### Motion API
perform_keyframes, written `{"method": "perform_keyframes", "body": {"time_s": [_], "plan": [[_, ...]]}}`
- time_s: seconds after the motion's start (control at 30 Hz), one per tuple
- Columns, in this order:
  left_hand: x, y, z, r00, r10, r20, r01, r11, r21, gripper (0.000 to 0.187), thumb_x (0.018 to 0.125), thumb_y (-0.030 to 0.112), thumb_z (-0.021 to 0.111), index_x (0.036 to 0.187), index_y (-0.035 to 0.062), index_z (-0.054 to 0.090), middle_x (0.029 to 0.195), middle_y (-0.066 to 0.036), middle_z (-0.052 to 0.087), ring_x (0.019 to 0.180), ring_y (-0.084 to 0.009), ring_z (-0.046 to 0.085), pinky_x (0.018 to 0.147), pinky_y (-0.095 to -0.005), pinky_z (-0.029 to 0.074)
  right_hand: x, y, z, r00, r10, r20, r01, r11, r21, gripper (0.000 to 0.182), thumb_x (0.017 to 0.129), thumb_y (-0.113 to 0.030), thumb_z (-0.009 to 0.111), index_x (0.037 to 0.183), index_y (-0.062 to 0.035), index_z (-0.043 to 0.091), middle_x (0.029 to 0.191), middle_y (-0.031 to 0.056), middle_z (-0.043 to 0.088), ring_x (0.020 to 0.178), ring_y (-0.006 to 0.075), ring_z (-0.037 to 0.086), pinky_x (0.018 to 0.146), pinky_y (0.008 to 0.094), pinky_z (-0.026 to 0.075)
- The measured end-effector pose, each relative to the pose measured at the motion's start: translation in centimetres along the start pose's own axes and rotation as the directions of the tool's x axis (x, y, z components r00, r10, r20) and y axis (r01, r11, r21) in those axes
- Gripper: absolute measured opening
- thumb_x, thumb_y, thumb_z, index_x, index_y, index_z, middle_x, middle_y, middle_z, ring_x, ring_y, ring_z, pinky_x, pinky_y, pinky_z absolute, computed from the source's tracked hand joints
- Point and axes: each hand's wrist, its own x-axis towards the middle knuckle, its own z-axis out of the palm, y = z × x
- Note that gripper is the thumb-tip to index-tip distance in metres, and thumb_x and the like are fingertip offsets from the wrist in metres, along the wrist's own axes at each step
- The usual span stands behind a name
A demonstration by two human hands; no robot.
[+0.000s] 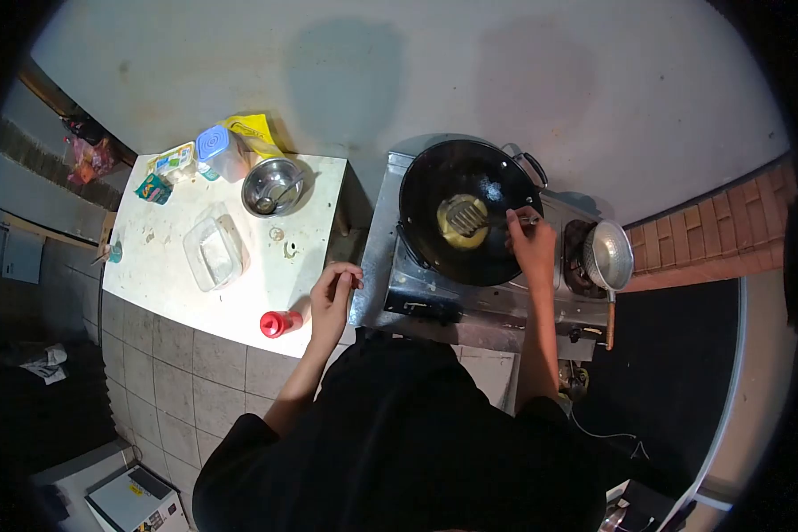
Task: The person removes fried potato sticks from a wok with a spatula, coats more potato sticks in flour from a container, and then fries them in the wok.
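Observation:
My right hand [532, 244] is closed round the handle of a slotted spatula [466, 215], above the right side of a black wok [427, 182]. The spatula's head lies over a round yellow piece of food [459, 239], like an egg or pancake, in the bottom of the wok. The wok sits on a metal gas stove [426, 301]. My left hand [334, 290] hangs between the white table and the stove, its fingers curled in and nothing visible in them. A red bottle [279, 324] stands nearest to it, at the table's edge.
On the white table [164, 248] are a steel bowl [253, 191] with a ladle-like utensil inside, a clear plastic container [213, 254], a blue-lidded tub [222, 151] and a yellow packet [255, 131]. A wooden-handled metal pan [609, 253] rests on the right burner.

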Motion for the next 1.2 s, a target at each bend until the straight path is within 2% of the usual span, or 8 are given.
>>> {"method": "perform_keyframes", "body": {"time_s": [0.43, 0.67, 0.77, 0.8, 0.83, 0.9, 0.97, 1.2], "plan": [[0.4, 0.1, 0.4, 0.996, -0.055, 0.064, 0.059, 0.996, -0.069, 0.04, 0.107, 0.031, 0.035, 0.118, -0.0015, 0.055, 0.106, -0.011, 0.06, 0.092, -0.017, 0.059, 0.087, -0.0309, 0.046, -4.3, 2.3, -3.1, 0.987, 0.158, -0.033, -0.149, 0.97, 0.194, 0.019, 0.094, -0.019, 0.067, 0.099, -0.0004, 0.067, 0.07, 0.0036, 0.065, 0.061, 0.0088, 0.061, 0.057, 0.0253, 0.048], [0.4, 2.0, 4.1, 0.99, -0.071, 0.123, 0.048, 0.982, 0.184, 0.035, 0.105, 0.025, 0.041, 0.128, 0.0006, 0.051, 0.12, -0.012, 0.054, 0.108, -0.0192, 0.058, 0.092, -0.0318, 0.045, -2.5, 3.1, -5.8, 0.995, 0.055, -0.084, -0.06, 0.996, -0.059, 0.018, 0.095, -0.017, 0.064, 0.1, -0.0003, 0.066, 0.074, 0.009, 0.065, 0.066, 0.0115, 0.06, 0.063, 0.0269, 0.048], [0.6, 2.2, 6.2, 0.989, -0.063, 0.137, 0.014, 0.942, 0.335, 0.034, 0.102, 0.02, 0.048, 0.13, 0.0006, 0.05, 0.126, -0.013, 0.051, 0.114, -0.0232, 0.057, 0.097, -0.0345, 0.044, -1.8, 1.9, -5.7, 0.992, 0.007, -0.127, -0.006, 1.0, 0.004, 0.016, 0.095, -0.016, 0.063, 0.099, -0.0006, 0.065, 0.076, 0.0124, 0.065, 0.069, 0.0138, 0.062, 0.067, 0.0294, 0.048], [0.8, 2.5, 6.9, 0.987, -0.044, 0.152, -0.021, 0.914, 0.404, 0.036, 0.101, 0.018, 0.051, 0.132, 0.0006, 0.049, 0.131, -0.014, 0.049, 0.118, -0.0257, 0.055, 0.099, -0.0362, 0.043, -1.3, 3.1, -4.7, 0.981, -0.089, -0.171, 0.1, 0.993, 0.062, 0.014, 0.098, -0.016, 0.062, 0.1, -0.0022, 0.064, 0.068, -0.0026, 0.052, 0.063, 0.0035, 0.046, 0.055, 0.0208, 0.037], [1.0, 2.9, 7.6, 0.989, -0.055, 0.137, -0.007, 0.911, 0.413, 0.036, 0.101, 0.018, 0.051, 0.132, 0.0006, 0.049, 0.131, -0.014, 0.049, 0.118, -0.0257, 0.055, 0.099, -0.0362, 0.043, -0.8, 4.1, -4.2, 0.985, -0.084, -0.153, 0.095, 0.993, 0.069, 0.014, 0.098, -0.016, 0.062, 0.1, -0.0022, 0.064, 0.068, -0.0026, 0.052, 0.063, 0.0035, 0.046, 0.055, 0.0208, 0.037], [0.8, 3.7, 8.9, 0.986, 0.001, 0.165, -0.092, 0.83, 0.551, 0.042, 0.098, 0.018, 0.054, 0.136, 0.0004, 0.047, 0.138, -0.016, 0.045, 0.127, -0.0299, 0.049, 0.104, -0.0385, 0.041, -0.5, 3.8, -3.4, 0.981, -0.022, -0.193, 0.041, 0.994, 0.097, 0.012, 0.095, -0.015, 0.062, 0.097, -0.0028, 0.063, 0.076, 0.0143, 0.064, 0.071, 0.0146, 0.062, 0.067, 0.0301, 0.048], [0.8, 3.5, 9.4, 0.982, -0.013, 0.187, -0.102, 0.802, 0.589, 0.046, 0.098, 0.018, 0.055, 0.139, 0.0004, 0.045, 0.143, -0.017, 0.041, 0.135, -0.0331, 0.042, 0.11, -0.0402, 0.035, -0.2, 3.8, -3.1, 0.989, 0.03, -0.147, -0.005, 0.986, 0.166, 0.011, 0.096, -0.014, 0.062, 0.096, -0.0035, 0.062, 0.075, 0.0148, 0.062, 0.07, 0.0151, 0.061, 0.066, 0.031, 0.048], [-0.2, 4.0, 11.1, 0.98, -0.082, 0.18, -0.057, 0.756, 0.652, 0.05, 0.098, 0.021, 0.056, 0.141, 0.0, 0.042, 0.147, -0.019, 0.038, 0.139, -0.0356, 0.037, 0.115, -0.0415, 0.029, 0.2, 5.7, -2.4, 0.984, -0.033, -0.176, 0.061, 0.986, 0.158, 0.02, 0.099, -0.024, 0.061, 0.098, -0.0043, 0.063, 0.065, -0.0002, 0.054, 0.062, 0.0042, 0.049, 0.057, 0.0232, 0.041]]}}
